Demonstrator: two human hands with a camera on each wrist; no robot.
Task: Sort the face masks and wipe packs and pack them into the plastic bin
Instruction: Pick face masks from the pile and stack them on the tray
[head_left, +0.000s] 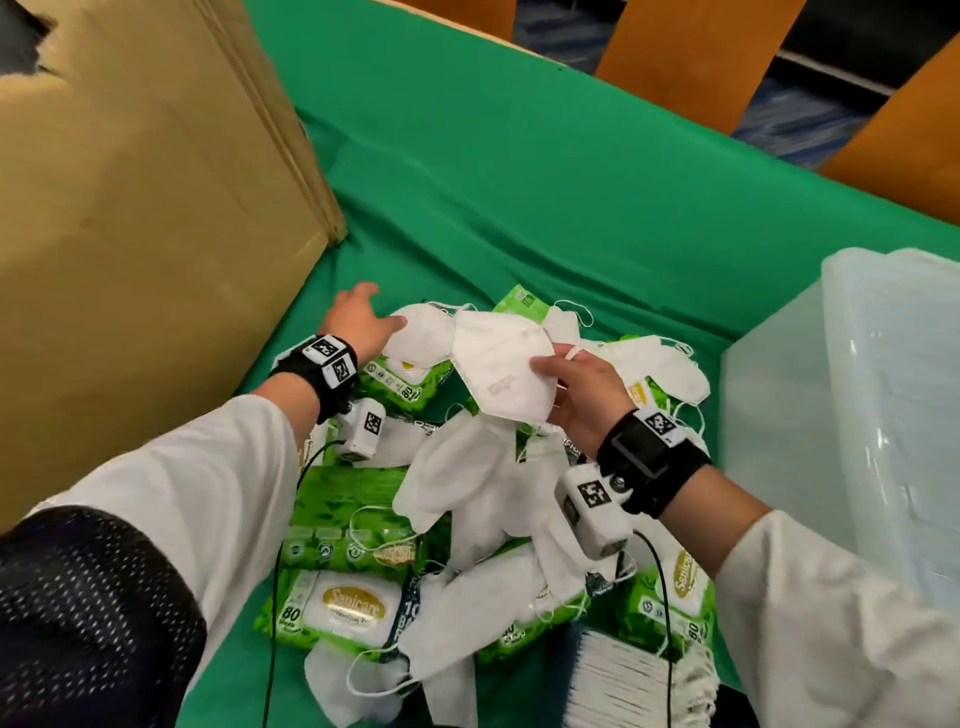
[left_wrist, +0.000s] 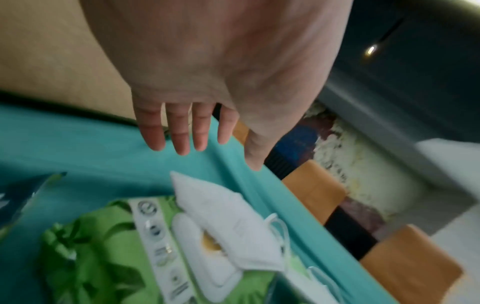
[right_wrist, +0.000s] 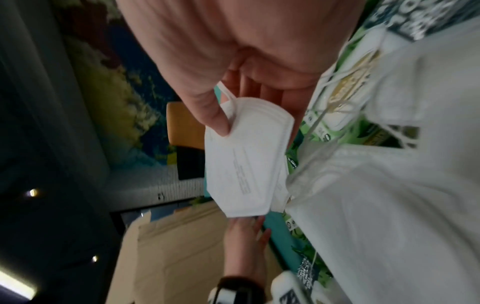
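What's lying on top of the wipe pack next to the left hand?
A white face mask lies across the wipe pack, covering part of its flip lid. Anything beneath the pack is hidden.

Desk (head_left: 519, 171): carrying everything, with chairs (head_left: 691, 57) standing behind its far edge.
Cardboard box (head_left: 130, 218): standing on the left side, just beside the pile.
Plastic bin (head_left: 857, 395): sitting on the right side, near the pile.
Pile: face masks (head_left: 467, 493) lying mixed over wipe packs (head_left: 337, 608) in the middle, between box and bin.
Mask stack (head_left: 623, 680): lying at the near right edge, before the pile.
Left hand (head_left: 358, 322): hovering over the pile's far left corner, above a mask resting on a wipe pack.
Right hand (head_left: 582, 389): holding one mask (head_left: 498, 364) above the pile's far part.
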